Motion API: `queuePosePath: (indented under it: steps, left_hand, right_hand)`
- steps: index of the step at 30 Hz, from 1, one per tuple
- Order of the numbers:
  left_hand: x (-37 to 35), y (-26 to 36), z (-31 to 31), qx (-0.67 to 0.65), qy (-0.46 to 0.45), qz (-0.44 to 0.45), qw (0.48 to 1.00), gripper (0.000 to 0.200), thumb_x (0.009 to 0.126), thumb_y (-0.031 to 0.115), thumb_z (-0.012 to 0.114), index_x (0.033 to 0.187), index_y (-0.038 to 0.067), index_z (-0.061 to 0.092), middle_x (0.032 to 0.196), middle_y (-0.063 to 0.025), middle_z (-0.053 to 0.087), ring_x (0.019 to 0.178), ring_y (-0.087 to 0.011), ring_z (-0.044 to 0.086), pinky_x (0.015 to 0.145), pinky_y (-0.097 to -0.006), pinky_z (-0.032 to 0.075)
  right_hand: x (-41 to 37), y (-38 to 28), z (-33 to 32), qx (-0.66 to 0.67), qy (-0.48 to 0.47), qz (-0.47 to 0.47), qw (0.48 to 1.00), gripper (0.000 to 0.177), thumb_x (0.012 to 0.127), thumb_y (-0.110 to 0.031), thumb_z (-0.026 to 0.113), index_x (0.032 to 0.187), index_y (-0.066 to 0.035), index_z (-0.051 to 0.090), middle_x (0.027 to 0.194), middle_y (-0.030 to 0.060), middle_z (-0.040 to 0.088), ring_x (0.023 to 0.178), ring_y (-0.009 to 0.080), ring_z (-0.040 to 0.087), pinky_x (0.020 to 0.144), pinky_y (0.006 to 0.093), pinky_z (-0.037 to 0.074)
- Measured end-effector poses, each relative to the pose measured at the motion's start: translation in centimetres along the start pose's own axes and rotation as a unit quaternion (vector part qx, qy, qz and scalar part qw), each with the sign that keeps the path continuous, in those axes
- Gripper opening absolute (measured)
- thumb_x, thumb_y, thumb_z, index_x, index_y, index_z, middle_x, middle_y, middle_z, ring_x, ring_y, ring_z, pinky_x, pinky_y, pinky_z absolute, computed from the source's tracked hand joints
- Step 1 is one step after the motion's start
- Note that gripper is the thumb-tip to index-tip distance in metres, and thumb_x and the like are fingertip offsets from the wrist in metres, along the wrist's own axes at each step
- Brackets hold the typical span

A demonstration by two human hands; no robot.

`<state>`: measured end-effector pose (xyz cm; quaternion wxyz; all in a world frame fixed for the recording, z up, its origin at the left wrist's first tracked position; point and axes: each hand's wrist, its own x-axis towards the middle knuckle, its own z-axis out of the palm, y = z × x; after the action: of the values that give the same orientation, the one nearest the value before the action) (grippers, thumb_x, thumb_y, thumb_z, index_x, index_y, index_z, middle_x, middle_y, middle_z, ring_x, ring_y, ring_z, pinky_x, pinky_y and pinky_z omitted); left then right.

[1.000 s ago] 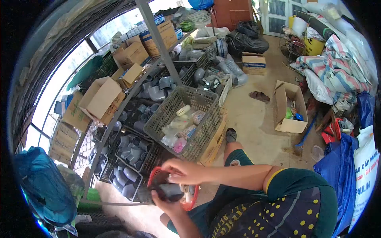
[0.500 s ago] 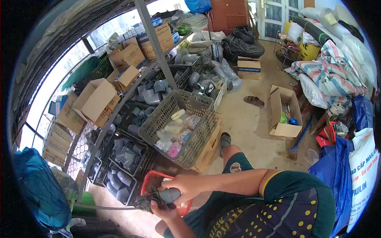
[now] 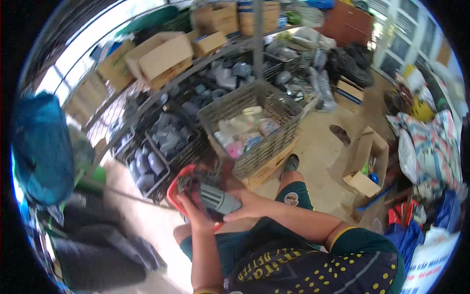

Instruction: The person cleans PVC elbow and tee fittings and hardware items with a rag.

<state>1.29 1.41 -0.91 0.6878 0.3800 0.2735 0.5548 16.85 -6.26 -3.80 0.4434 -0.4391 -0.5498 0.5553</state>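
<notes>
Both the left hand (image 3: 195,211) and right hand (image 3: 248,203) grasp the grey ribbed piece (image 3: 220,200), its ribs newly visible.

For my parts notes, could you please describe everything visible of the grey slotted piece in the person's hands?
The grey slotted piece looks like rigid plastic: roughly cylindrical, with long parallel slots and a smooth part towards the right hand. It is held tilted, in front of the red basket. The right hand grips the smooth part; the left hand holds the slotted side, near dark, tangled strands. Blur hides whether these are attached.
</notes>
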Motion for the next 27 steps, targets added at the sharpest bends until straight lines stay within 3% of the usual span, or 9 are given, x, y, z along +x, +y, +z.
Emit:
queuePosePath:
  steps: [2,6,9,11,13,15,19,22,27]
  left_hand:
    - [0.0,-1.7,-1.0,-0.067,0.12,0.032,0.99,0.095,0.086,0.082,0.038,0.151,0.012,0.034,0.15,-0.0105,0.041,0.137,-0.0287,0.041,0.113,-0.0453,0.035]
    - [-1.6,-1.8,-1.9,-0.393,-0.154,0.013,0.907,0.085,0.091,0.077,0.036,0.146,0.011,0.041,0.147,-0.0102,0.048,0.134,-0.0327,0.045,0.114,-0.0503,0.033]
    - [-2.2,-0.3,-0.3,-0.324,-0.017,-0.011,0.946,0.075,0.097,0.064,0.041,0.148,0.009,0.039,0.147,-0.0106,0.047,0.134,-0.0331,0.044,0.114,-0.0502,0.033]
    - [-2.4,-2.2,-2.7,-0.263,-0.214,0.027,0.94,0.063,0.099,0.047,0.046,0.148,0.007,0.039,0.145,-0.0108,0.048,0.134,-0.0319,0.045,0.113,-0.0472,0.035]
    - [-3.6,0.5,0.1,-0.139,-0.122,-0.006,0.983,0.095,0.079,0.048,0.078,0.148,0.0,0.036,0.137,-0.0123,0.051,0.129,-0.0266,0.049,0.109,-0.0405,0.039]
    - [-3.3,-0.7,-0.2,-0.046,-0.056,0.017,0.997,0.103,0.075,0.05,0.081,0.149,-0.002,0.033,0.139,-0.0114,0.05,0.127,-0.0266,0.051,0.108,-0.0379,0.04]
    - [-2.7,-0.5,-0.9,0.041,0.059,0.045,0.996,0.087,0.09,0.054,0.06,0.149,-0.004,0.033,0.139,-0.0138,0.053,0.122,-0.026,0.055,0.106,-0.0377,0.042]
    - [-2.3,1.1,-1.1,-0.216,-0.043,-0.006,0.975,0.063,0.094,0.032,0.04,0.146,-0.005,0.039,0.133,-0.0166,0.058,0.118,-0.0264,0.06,0.102,-0.0384,0.047]
    - [-1.3,4.0,-1.9,-0.145,-0.182,-0.053,0.971,0.081,0.07,0.002,0.047,0.15,-0.002,0.035,0.138,-0.0144,0.056,0.122,-0.0264,0.058,0.103,-0.0379,0.047]
  right_hand:
    - [0.1,0.2,0.1,-0.146,0.094,-0.046,0.984,0.054,0.073,-0.022,0.085,0.117,0.0,0.061,0.103,0.0108,0.071,0.095,0.0172,0.066,0.084,0.0333,0.052]
    - [-1.4,-2.3,1.5,-0.204,0.182,-0.055,0.96,0.055,0.073,-0.018,0.083,0.12,-0.001,0.059,0.103,0.0079,0.07,0.099,0.0174,0.066,0.089,0.034,0.051]
    - [-1.2,-1.7,1.8,-0.118,0.213,-0.088,0.966,0.051,0.07,-0.014,0.083,0.114,-0.002,0.061,0.104,0.0114,0.069,0.099,0.0195,0.066,0.087,0.0335,0.051]
    - [-1.2,-1.8,1.8,-0.03,0.22,-0.094,0.971,0.047,0.068,-0.011,0.081,0.109,-0.002,0.061,0.101,0.0121,0.069,0.095,0.0222,0.068,0.083,0.0331,0.051]
    - [-0.9,-2.3,1.6,-0.1,0.226,-0.107,0.963,0.046,0.067,-0.01,0.08,0.109,-0.002,0.061,0.098,0.012,0.069,0.092,0.0222,0.068,0.081,0.0337,0.051]
    - [-1.0,-3.8,1.4,-0.205,0.216,-0.09,0.95,0.047,0.066,-0.005,0.077,0.11,-0.001,0.061,0.097,0.0095,0.07,0.09,0.0173,0.068,0.08,0.0338,0.052]
    - [-1.1,-4.5,0.9,-0.276,0.169,-0.052,0.945,0.049,0.065,-0.009,0.078,0.109,0.001,0.06,0.095,0.0142,0.07,0.089,0.0239,0.07,0.078,0.0351,0.052]
    - [-1.2,-4.5,0.2,-0.282,0.159,-0.053,0.945,0.049,0.066,-0.011,0.078,0.11,0.001,0.06,0.097,0.0153,0.07,0.091,0.0257,0.07,0.079,0.0351,0.052]
    - [-1.2,-4.2,-0.4,-0.287,0.136,-0.027,0.948,0.053,0.068,-0.01,0.078,0.117,-0.002,0.062,0.101,0.0137,0.07,0.095,0.0198,0.068,0.083,0.0327,0.051]
